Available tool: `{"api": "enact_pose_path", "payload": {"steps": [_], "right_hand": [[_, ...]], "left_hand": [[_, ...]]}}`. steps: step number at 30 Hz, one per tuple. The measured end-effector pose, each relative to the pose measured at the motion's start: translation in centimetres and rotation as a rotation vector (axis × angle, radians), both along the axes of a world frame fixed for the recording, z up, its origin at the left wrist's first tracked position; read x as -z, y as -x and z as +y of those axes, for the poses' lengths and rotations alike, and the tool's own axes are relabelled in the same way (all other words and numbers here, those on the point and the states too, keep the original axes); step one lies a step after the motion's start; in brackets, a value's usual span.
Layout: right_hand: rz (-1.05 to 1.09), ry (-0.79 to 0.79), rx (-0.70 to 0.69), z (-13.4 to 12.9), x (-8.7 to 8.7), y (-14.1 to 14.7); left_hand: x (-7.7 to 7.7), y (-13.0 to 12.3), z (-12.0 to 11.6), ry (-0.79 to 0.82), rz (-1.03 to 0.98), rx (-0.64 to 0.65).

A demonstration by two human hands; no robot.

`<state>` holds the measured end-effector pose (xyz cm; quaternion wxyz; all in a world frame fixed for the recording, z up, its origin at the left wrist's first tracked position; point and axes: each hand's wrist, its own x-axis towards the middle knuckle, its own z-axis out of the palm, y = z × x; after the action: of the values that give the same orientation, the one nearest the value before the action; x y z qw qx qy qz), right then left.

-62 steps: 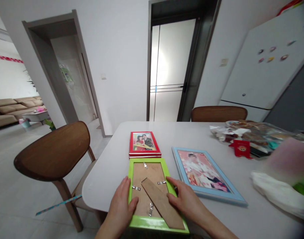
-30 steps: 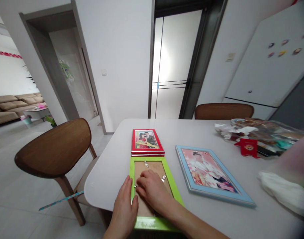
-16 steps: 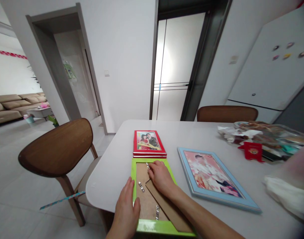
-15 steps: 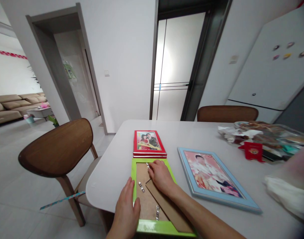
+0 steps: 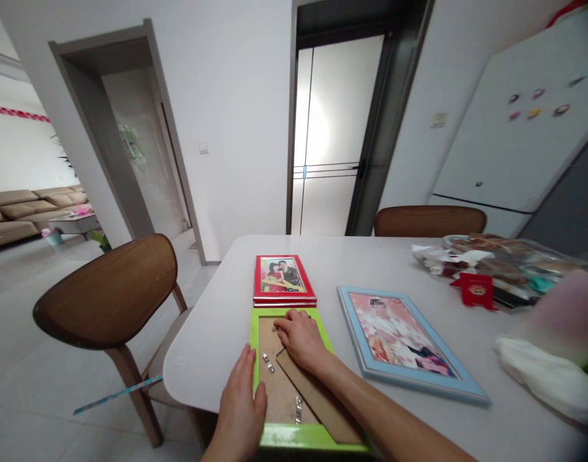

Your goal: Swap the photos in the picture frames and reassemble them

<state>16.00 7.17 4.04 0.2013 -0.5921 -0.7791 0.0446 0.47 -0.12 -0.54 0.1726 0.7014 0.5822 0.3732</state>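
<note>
Right hand (image 5: 301, 339) shifted from the green picture frame's right edge to its twelve-o'clock clip

Its fingers are bunched at the top metal clip (image 5: 276, 328); whether they pinch it, I cannot tell. The left hand (image 5: 240, 403) braces the nine-o'clock side, fingers side by side, thumb apart. Between them the green picture frame (image 5: 294, 436) lies back up near the white table's (image 5: 217, 308) close edge, its support leg (image 5: 317, 398) slanting toward five o'clock. The left metal clip (image 5: 268, 363), earlier pointing across the rim, now sits slanted inside it.

Just beyond, at twelve, are stacked red photo frames (image 5: 285, 300); at two, a light-blue photo frame (image 5: 419, 382), and farther out a red packet (image 5: 477, 290) beside plastic-wrapped items (image 5: 500, 250). A wooden chair (image 5: 111, 295) stands at ten. Farther off are a glass-paneled door (image 5: 339, 102) past twelve, a magnet-dotted refrigerator (image 5: 510, 147) at two and a beige sofa (image 5: 29, 208) toward ten.
</note>
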Motion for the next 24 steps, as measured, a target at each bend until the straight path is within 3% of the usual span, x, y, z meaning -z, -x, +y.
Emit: {"api": "enact_pose_path", "payload": {"steps": [3, 7, 9, 18, 24], "right_hand": [[0.029, 0.015, -0.081, -1.8, -1.0, -0.8], [0.130, 0.168, -0.388, -5.6, -2.0, -3.0], [0.147, 0.244, -0.458, -7.1, -2.1, -3.7], [0.192, 0.171, -0.337, -7.8, -1.0, -2.6], [0.155, 0.156, -0.135, -7.8, -0.4, -3.0]], "left_hand": [[-0.1, 0.0, -0.1, -0.007, -0.003, 0.002], [-0.4, -0.1, -0.2, 0.004, -0.012, -0.003], [-0.4, -0.1, -0.2, 0.018, -0.008, -0.005], [-0.2, -0.2, -0.2, 0.015, -0.029, -0.011], [0.2, -0.2, -0.1, -0.001, -0.060, -0.015]]}}
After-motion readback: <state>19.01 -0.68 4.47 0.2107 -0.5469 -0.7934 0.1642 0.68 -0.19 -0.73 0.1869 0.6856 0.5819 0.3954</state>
